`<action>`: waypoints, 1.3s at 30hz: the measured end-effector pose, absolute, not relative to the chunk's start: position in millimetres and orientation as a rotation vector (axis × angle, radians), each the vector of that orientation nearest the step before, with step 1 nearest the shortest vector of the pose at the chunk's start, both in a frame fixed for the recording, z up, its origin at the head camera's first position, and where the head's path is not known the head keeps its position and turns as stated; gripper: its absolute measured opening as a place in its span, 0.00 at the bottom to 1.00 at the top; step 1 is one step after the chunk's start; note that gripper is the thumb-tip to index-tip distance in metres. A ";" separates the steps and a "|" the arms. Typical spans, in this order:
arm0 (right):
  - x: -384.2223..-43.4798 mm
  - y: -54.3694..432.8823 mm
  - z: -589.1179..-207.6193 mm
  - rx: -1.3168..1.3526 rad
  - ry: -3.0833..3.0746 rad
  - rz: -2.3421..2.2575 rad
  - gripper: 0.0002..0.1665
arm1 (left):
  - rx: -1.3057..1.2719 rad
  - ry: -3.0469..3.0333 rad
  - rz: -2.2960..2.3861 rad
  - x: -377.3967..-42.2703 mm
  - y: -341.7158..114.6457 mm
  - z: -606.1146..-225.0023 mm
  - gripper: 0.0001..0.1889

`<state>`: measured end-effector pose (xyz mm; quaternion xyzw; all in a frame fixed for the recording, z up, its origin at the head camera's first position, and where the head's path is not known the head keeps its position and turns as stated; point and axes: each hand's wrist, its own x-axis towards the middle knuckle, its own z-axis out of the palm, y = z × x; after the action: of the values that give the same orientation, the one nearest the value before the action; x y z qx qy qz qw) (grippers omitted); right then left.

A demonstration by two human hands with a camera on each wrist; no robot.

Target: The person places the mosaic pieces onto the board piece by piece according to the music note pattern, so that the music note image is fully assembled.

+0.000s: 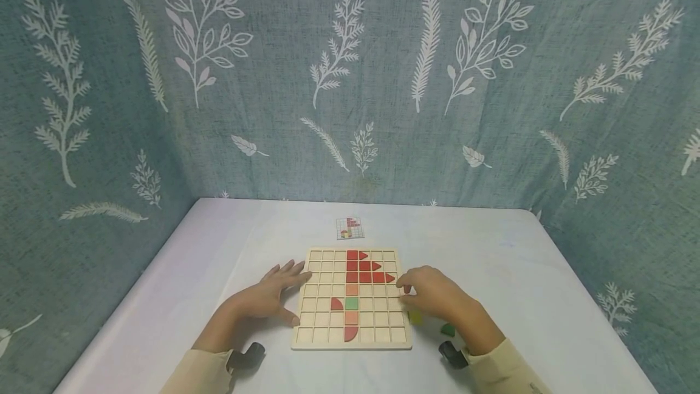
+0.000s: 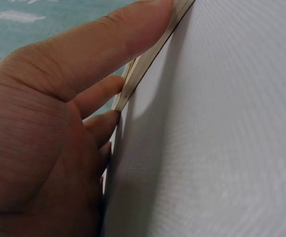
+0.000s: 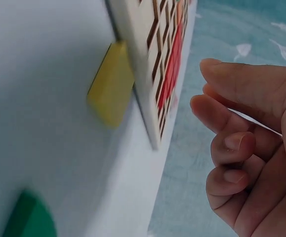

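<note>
A wooden grid board (image 1: 322,320) lies on the white table. Red squares and pointed pieces (image 1: 365,266) fill part of its upper rows; below them stand orange squares (image 1: 351,318), a green square (image 1: 352,303) and two red quarter-circles (image 1: 336,304). My left hand (image 1: 268,297) rests spread at the board's left edge, thumb (image 2: 147,24) and fingertips touching its rim. Over the right edge hovers my right hand (image 1: 434,292), thumb and forefinger extended, the other fingers curled, with no piece showing between them. Beneath it a yellow piece (image 3: 110,89) leans against the board's edge.
A small printed card (image 1: 350,228) with a coloured grid pattern lies behind the board. A green piece (image 1: 448,329) lies on the table (image 1: 470,230) near the right wrist. Patterned teal cloth (image 1: 284,157) hangs behind and at both sides.
</note>
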<state>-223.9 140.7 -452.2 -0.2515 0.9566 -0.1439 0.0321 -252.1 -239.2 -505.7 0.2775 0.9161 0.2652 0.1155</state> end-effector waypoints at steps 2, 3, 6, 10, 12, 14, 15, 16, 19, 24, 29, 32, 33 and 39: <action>-224.5 146.3 -453.4 -0.730 2.955 -0.445 0.15 | 0.818 2.683 0.779 -252.0 -239.0 -505.6 0.59; -224.6 148.8 -453.8 -0.700 2.956 -0.445 0.15 | 0.817 2.684 0.777 -251.9 -238.9 -505.5 0.59; -223.5 155.9 -452.8 -0.627 2.961 -0.449 0.15 | 0.815 2.686 0.778 -251.8 -238.6 -504.9 0.59; -221.0 168.1 -450.4 -0.558 2.967 -0.434 0.15 | 0.799 2.693 0.770 -252.3 -238.3 -504.0 0.59; -219.8 176.0 -448.8 -0.526 2.964 -0.422 0.15 | 0.797 2.697 0.764 -252.9 -238.2 -503.8 0.60; -218.2 184.9 -447.1 -0.495 2.962 -0.404 0.15 | 0.798 2.700 0.759 -253.4 -238.3 -503.6 0.60; -217.6 189.6 -446.4 -0.488 2.962 -0.400 0.16 | 0.797 2.702 0.755 -253.6 -238.4 -503.7 0.60; -216.8 194.6 -445.7 -0.479 2.962 -0.397 0.16 | 0.796 2.701 0.757 -253.6 -238.3 -503.4 0.60; -214.2 209.6 -444.8 -0.465 2.968 -0.407 0.15 | 0.790 2.706 0.751 -253.8 -238.2 -503.7 0.60; -207.4 231.7 -443.8 -0.427 2.940 -0.434 0.13 | 0.810 2.697 0.762 -253.6 -238.5 -505.0 0.60; -200.9 249.1 -443.4 -0.330 2.855 -0.431 0.11 | 0.810 2.685 0.776 -252.8 -238.8 -504.6 0.59; -197.4 257.5 -443.6 -0.265 2.822 -0.391 0.12 | 0.816 2.684 0.780 -252.6 -239.0 -504.3 0.59; -196.3 259.6 -443.9 -0.236 2.812 -0.380 0.13 | 0.817 2.685 0.776 -252.8 -238.9 -504.3 0.59; -193.5 264.8 -449.9 -0.146 2.743 -0.378 0.16 | 0.826 2.686 0.780 -253.6 -239.0 -506.6 0.59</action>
<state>-193.5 264.8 -449.9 -0.0517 0.9725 -0.1341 0.1833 -253.6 -239.0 -506.6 0.2816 0.9151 0.2659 0.1123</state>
